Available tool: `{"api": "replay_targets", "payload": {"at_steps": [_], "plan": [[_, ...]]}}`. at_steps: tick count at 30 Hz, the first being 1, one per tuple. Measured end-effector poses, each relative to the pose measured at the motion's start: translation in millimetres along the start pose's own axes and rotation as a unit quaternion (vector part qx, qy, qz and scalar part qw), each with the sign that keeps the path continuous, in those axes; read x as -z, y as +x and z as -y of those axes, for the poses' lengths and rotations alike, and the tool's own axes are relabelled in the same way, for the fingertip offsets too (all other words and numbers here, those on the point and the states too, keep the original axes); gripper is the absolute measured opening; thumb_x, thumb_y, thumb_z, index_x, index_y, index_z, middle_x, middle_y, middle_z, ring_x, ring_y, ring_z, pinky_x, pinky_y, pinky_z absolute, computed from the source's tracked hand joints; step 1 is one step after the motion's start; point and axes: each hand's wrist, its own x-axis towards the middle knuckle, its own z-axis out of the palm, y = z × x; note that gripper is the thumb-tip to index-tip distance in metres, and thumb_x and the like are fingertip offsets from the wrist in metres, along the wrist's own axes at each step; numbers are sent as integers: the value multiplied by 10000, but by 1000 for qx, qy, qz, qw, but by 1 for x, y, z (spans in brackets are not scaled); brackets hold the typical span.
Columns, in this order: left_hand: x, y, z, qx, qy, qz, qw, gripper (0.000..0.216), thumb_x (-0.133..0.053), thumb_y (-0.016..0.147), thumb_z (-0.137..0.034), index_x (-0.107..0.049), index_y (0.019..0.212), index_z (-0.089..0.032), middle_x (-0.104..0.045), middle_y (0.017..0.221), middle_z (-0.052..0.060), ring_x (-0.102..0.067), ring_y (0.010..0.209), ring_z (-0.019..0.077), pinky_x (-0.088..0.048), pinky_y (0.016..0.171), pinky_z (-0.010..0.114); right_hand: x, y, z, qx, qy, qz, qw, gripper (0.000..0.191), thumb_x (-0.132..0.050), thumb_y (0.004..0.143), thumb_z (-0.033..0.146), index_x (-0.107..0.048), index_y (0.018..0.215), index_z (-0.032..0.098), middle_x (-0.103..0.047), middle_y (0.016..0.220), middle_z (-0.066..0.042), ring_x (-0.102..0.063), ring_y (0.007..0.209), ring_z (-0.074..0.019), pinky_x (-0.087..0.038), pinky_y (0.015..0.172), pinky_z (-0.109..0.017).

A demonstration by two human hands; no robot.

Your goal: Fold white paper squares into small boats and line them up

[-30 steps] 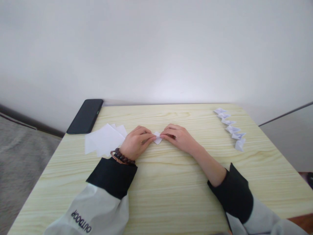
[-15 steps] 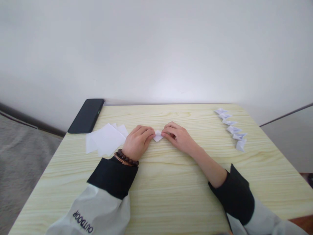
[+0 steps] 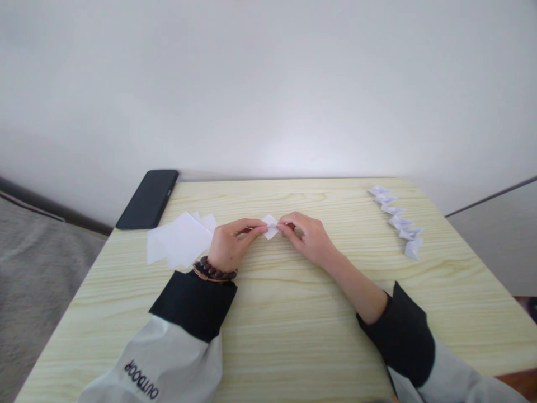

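A small folded white paper [image 3: 270,228], diamond-shaped with a crease across its middle, is pinched at its two side corners. My left hand [image 3: 235,239] grips the left corner between thumb and fingers. On the opposite corner, my right hand [image 3: 306,235] is closed with thumb and fingertips. Just left of my left hand lie several loose square white paper sheets [image 3: 182,239], overlapping one another. At the right of the table, several folded white paper pieces [image 3: 400,222] stand in a slanting row.
A black phone or tablet [image 3: 149,198] lies at the table's back left corner. The pale wood-grain table [image 3: 293,336] meets a white wall [image 3: 268,89] at the back. Grey carpet [image 3: 37,280] shows on the left.
The fingers of my left hand have shifted to a flatter pinch. More of the folded paper shows between my hands, its upper point now visible.
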Motion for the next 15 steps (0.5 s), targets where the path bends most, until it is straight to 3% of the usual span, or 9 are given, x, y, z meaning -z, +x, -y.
{"api": "replay_targets", "payload": {"at_steps": [7,15], "plan": [[-1,-2,-5,41,-28,-20,999,164,-657,739,-319,-722,777,-173,-732,735,16,-666,692,149,-530,679,225,1,0,5,-57,68,-7,996,106,-500,865,246,-556,804,180,-615,699,-7,-579,639,-111,-443,623,-222],[-5,-4,-6,63,-84,-17,994,186,-677,733,-322,-686,799,-149,-719,670,16,-655,589,126,-538,616,212,0,0,9,-71,95,-11,993,100,-480,866,243,-542,812,186,-616,741,-15,-590,672,-117,-452,632,-229]]}}
